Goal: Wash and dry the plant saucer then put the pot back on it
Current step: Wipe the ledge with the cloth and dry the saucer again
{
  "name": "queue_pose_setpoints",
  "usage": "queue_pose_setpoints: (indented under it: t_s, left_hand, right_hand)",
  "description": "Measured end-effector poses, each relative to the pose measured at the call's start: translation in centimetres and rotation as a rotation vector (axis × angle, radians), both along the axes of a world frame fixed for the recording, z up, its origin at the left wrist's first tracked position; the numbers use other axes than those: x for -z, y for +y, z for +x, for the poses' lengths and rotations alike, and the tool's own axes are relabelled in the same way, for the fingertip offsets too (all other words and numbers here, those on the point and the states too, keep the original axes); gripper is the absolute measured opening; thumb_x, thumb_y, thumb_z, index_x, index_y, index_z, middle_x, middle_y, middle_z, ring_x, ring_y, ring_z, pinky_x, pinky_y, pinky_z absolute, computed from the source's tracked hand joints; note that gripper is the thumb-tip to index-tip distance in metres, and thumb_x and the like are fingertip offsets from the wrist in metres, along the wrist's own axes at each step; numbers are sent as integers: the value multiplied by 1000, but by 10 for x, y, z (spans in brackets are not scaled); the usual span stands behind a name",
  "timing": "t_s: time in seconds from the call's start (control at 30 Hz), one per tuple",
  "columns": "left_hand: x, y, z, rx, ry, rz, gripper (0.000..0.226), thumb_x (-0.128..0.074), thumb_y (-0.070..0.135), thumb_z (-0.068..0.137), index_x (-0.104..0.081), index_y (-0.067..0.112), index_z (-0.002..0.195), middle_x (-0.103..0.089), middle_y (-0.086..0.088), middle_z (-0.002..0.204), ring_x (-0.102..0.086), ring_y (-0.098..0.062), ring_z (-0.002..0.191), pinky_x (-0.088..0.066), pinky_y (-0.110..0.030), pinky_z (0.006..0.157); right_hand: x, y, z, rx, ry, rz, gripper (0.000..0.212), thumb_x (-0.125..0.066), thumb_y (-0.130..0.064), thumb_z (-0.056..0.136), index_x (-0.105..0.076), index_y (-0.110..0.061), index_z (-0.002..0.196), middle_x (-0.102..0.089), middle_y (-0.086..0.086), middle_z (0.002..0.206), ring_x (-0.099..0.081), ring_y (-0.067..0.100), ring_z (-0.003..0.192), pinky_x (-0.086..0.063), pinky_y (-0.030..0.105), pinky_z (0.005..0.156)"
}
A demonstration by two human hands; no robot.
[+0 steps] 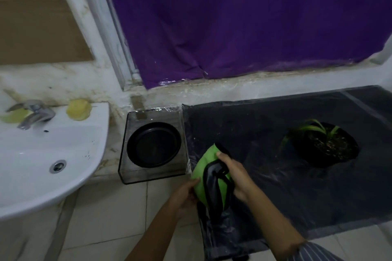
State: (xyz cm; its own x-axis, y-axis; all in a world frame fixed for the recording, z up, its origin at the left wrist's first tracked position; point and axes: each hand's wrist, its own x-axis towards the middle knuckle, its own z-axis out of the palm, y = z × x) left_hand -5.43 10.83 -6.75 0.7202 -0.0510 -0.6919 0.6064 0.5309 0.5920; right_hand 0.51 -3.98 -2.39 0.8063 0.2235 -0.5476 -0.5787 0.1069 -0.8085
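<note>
The black round saucer (154, 146) lies in a clear square tray (129, 172) on the floor by the wall. A black pot with a small green plant (326, 144) stands to the right on a dark plastic-covered surface (297, 197). Both hands hold a green cloth with black trim and straps (204, 172) over the surface's left edge. My left hand (185, 196) grips the cloth's lower left side. My right hand (235, 174) grips its right side, fingers curled over the black strap.
A white sink (53, 150) with a metal tap (34, 115) and drain is at the left, with yellow sponges (78, 109) on its rim. A purple curtain (244, 23) hangs behind. Pale floor tiles lie below.
</note>
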Motion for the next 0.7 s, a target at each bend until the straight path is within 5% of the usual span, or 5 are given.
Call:
queue_pose_setpoints:
  t_s: [0.13, 0.23, 0.5, 0.7]
  left_hand:
    - [8, 24, -10, -8, -2, -100, 23, -56, 24, 90, -68, 8, 102, -74, -10, 98, -70, -24, 87, -57, -33, 71]
    - [12, 49, -20, -113, -2, -44, 20, -57, 25, 88, -65, 14, 102, -74, -6, 94, -64, -23, 92, -51, -35, 79]
    - [1, 172, -14, -376, -181, 215, 31, -53, 13, 92, -51, 4, 122, -61, -19, 117, -62, -29, 94, -55, -34, 67]
    - [-22, 296, 7, -451, -236, 511, 29, -57, 16, 92, -48, -2, 114, -58, -23, 116, -60, -35, 104, -53, -47, 86]
  right_hand:
    - [6, 29, -2, -63, -64, -105, 28, -82, -30, 69, -70, -20, 93, -76, 0, 84, -73, 14, 75, -56, 23, 59]
    - [3, 60, -1, -160, -126, -186, 15, -72, -10, 76, -67, -17, 88, -72, -2, 78, -68, 8, 67, -52, 18, 51]
    - [-16, 187, 26, -376, -251, -244, 25, -48, 7, 76, -55, -13, 90, -57, 6, 77, -56, 18, 70, -46, 26, 58]
    - [-21, 303, 49, -399, -271, -154, 40, -42, 14, 79, -58, -16, 100, -60, 6, 79, -56, 17, 71, -45, 25, 60]
